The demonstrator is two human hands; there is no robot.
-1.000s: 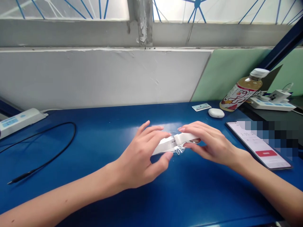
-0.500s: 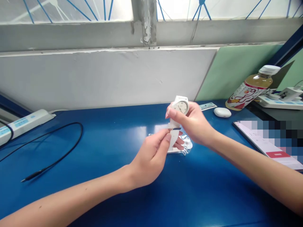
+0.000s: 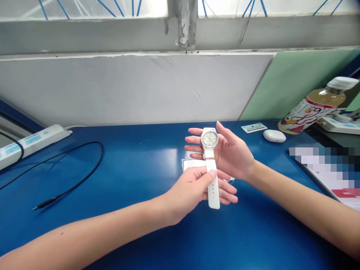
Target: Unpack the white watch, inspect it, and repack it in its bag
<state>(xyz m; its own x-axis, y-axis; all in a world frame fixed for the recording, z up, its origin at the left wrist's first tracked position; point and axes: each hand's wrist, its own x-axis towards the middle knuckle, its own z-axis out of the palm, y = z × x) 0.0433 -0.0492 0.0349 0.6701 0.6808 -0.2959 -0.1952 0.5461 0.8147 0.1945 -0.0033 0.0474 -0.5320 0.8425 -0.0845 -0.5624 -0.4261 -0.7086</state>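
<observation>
A white wristwatch (image 3: 209,139) is stretched out lengthwise, its round pale dial facing up. My left hand (image 3: 188,191) pinches the strap, thumb on top and fingers underneath, and the punched strap end hangs toward me. Behind the dial lies my right hand (image 3: 233,152), palm up with its fingers spread; the watch head is over those fingers, and I cannot tell whether they touch. A white packet in clear plastic (image 3: 191,164) rests on the blue table (image 3: 135,157), partly hidden under both hands.
On the left are a white power strip (image 3: 30,144) and a looped black cable (image 3: 75,183). At right lie a small card (image 3: 254,128), a white rounded case (image 3: 274,136), a drink bottle (image 3: 312,108) and a partly blurred flat device (image 3: 305,168). A wall rises behind.
My right hand has let go of the watch and opened beneath it. The watch has come lower with its strap straightened, and my left hand now grips from above. The view has shifted slightly.
</observation>
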